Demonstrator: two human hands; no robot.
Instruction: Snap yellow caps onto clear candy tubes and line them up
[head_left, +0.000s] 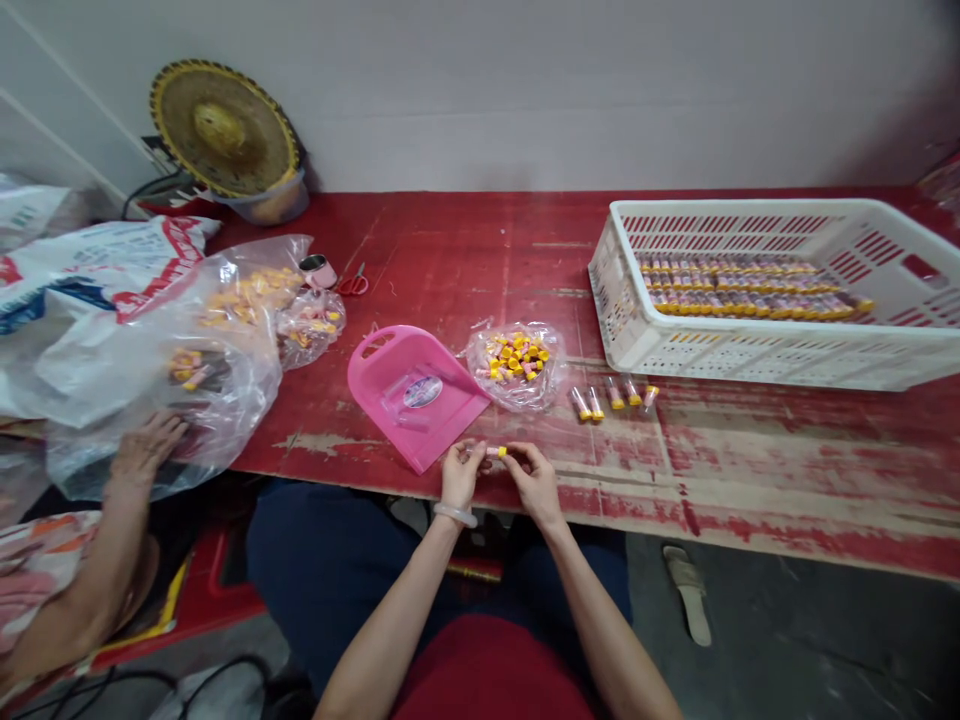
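Observation:
Over the table's front edge, my left hand and my right hand pinch one small tube between them; it has a yellow end toward my right fingers. A pink dustpan with clear tubes in it lies just left of and behind my hands. Behind them sits an open plastic bag of yellow-and-pink pieces. Several clear tubes with yellow ends lie to the right, in front of a white crate that holds rows of similar tubes.
At the left, another person's hand touches a large clear bag with orange pieces. Red scissors and a pink cup lie behind. A round straw-like hat leans at the wall. A slipper is on the floor.

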